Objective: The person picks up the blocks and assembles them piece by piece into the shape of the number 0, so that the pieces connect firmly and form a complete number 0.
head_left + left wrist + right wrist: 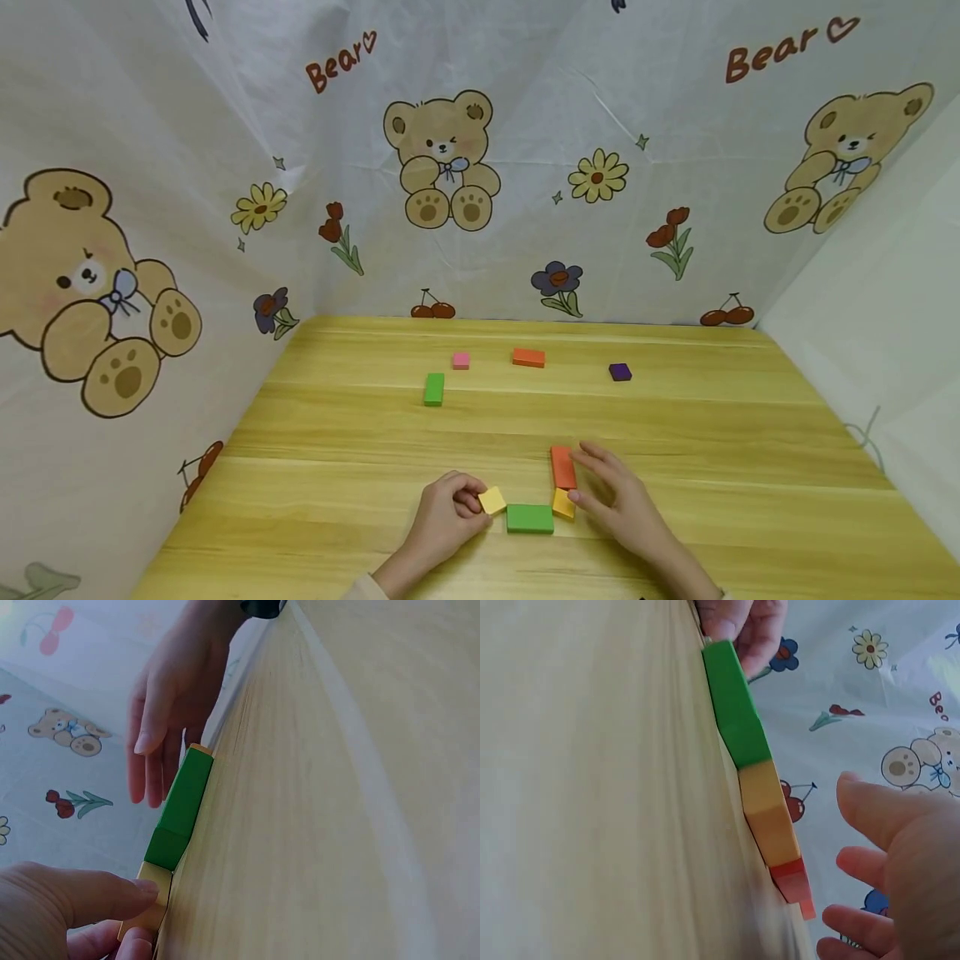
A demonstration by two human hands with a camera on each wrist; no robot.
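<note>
My left hand (448,512) pinches a yellow block (492,501) between thumb and fingers, at the left end of a green block (530,519). In the left wrist view the yellow block (155,879) meets the green block (182,802). An orange-yellow block (564,504) stands at the green block's right end, and a red block (562,467) runs away from me behind it. Just right of these two is my right hand (622,508), fingers spread and loosely extended. The right wrist view shows a gap between its fingers and the row of blocks.
Farther back on the wooden table (337,433) lie a pink block (461,361), an orange block (528,358), a dark purple block (620,372) and another green block (434,390). A bear-printed sheet (525,250) rises along the table's back and sides.
</note>
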